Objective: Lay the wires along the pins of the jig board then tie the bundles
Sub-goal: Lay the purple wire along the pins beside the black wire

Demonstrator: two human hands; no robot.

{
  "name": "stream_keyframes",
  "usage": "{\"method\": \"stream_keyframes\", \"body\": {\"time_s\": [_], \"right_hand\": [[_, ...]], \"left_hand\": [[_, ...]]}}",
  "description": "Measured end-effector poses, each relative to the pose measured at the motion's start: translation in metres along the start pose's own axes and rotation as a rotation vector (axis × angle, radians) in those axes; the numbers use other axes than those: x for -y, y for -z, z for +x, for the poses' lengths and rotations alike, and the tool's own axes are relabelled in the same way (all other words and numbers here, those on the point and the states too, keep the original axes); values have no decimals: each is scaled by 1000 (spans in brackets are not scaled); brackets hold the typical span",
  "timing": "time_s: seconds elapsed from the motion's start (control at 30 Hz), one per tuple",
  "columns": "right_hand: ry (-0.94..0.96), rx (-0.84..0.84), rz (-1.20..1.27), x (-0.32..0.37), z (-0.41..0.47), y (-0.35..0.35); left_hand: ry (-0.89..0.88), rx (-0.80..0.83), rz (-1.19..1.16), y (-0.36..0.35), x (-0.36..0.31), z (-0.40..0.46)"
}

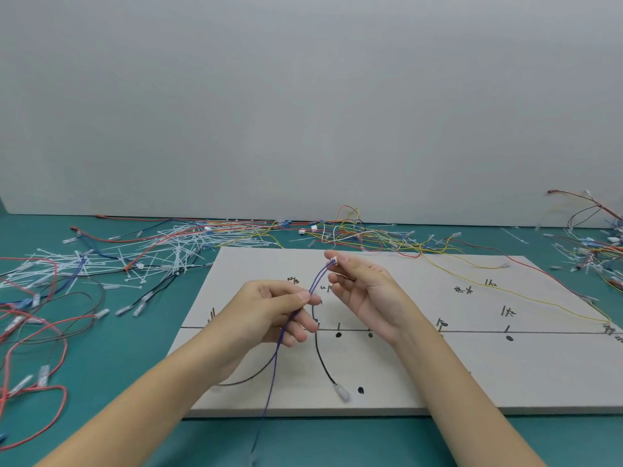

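pinching purple wires [317, 278] between left hand [269, 308] fingers, right hand [364, 291] fingers gripping connector [334, 260]

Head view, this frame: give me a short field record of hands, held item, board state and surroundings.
left hand: left hand pinches the purple wire pair partway along
right hand: right hand pinches the white connector at the pair's top end
purple pair: held above the board, lower end trailing toward the camera
jig board: jig board on the green mat, pins and handwritten marks visible
on board: black wire and yellow wire
left of board: loose cable ties
ties on bundles: none visible
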State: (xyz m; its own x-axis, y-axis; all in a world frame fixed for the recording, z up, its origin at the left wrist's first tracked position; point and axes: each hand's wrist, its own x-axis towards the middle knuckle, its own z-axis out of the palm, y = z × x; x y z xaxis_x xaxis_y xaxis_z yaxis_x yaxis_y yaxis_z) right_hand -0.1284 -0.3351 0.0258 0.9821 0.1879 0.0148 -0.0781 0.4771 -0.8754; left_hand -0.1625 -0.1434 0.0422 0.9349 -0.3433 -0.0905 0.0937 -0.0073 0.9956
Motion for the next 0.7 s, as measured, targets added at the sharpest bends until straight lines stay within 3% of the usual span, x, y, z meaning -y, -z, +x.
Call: {"method": "stream_keyframes", "body": {"time_s": [0.27,0.7], "right_hand": [[2,-78,-37,-1,-1,-2],[30,-117,-178,-2,-3,-7]], "left_hand": [[110,-28,-20,3,-1,-1],[-20,-197,80,4,6,4]]}}
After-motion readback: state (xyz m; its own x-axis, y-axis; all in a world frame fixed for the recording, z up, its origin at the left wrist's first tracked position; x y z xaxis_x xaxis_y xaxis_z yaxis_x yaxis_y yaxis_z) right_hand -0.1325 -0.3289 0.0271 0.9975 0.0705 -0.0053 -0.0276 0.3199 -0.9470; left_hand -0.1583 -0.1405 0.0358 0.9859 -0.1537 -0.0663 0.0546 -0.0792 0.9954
